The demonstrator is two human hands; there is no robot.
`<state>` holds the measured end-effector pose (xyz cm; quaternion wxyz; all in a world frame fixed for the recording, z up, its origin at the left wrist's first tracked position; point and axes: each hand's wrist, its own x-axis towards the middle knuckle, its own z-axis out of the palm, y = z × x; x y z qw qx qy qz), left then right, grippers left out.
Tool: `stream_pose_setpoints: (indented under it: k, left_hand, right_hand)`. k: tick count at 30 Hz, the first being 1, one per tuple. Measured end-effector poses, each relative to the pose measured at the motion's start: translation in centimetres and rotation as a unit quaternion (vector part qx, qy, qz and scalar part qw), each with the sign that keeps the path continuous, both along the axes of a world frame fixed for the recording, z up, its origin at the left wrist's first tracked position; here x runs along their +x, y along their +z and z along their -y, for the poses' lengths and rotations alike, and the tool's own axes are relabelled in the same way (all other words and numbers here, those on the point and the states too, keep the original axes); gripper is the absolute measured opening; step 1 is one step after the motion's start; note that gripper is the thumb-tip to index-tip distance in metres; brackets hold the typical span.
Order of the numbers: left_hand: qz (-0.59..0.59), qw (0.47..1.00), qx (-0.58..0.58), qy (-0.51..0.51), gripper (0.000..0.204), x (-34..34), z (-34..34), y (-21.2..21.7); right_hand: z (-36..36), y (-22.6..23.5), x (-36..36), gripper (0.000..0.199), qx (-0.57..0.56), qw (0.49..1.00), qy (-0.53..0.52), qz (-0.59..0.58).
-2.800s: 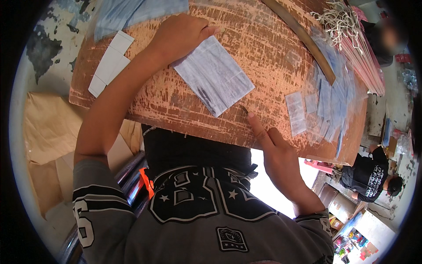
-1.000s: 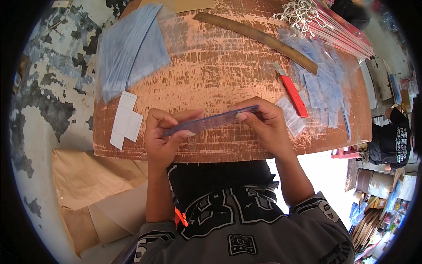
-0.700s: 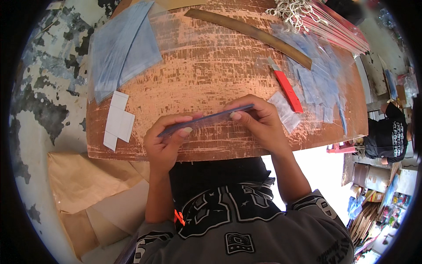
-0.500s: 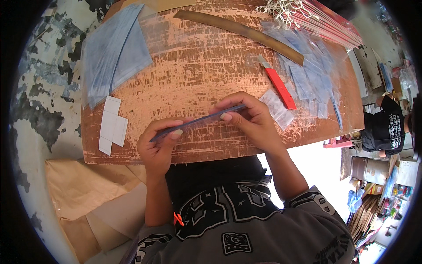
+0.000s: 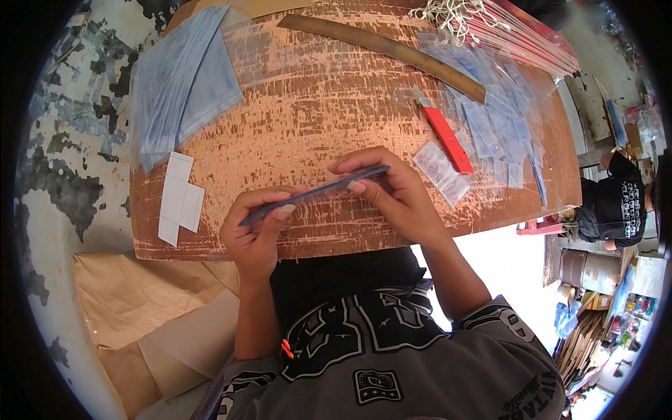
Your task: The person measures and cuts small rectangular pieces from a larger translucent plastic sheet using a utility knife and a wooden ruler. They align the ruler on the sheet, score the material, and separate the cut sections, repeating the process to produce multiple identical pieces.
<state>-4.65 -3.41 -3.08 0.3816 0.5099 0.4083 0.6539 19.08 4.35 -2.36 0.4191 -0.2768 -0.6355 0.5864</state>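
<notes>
Plastic stack (image 5: 315,194): up it comes, flat on the tabletop (image 5: 315,119) a few seconds ago, now tilted nearly edge-on over the near side.
Left hand (image 5: 252,227): thumb and fingers pinching the left end.
Right hand (image 5: 399,197): thumb and fingers pinching the right end.
Red cutter (image 5: 446,138): lying to the right, beside a small clear piece (image 5: 441,173).
Bluish offcuts (image 5: 483,133): scattered farther right.

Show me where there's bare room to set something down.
Largest bare patch of tabletop: between the blue sheets, the brown strip, the red cutter and the blue stack in the left hand and right hand. A smaller one runs along the near edge, between the right hand, clear pouch and blue pieces. Crowded: right side, under those pieces and the stringed bundle.
</notes>
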Motion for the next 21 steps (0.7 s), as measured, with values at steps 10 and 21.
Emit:
stream_pose_setpoints:
  k: [10,21]
  left_hand:
    - [0.003,1.000,0.000,0.014,0.017,0.01,-0.01,-0.09]
    - [0.005,1.000,0.009,0.028,0.016,0.22,0.16,-0.22]
  right_hand:
    - [0.20,0.05,0.49,0.020,-0.035,0.999,-0.012,0.005]
    - [0.19,0.07,0.71,0.016,-0.039,0.998,-0.004,0.040]
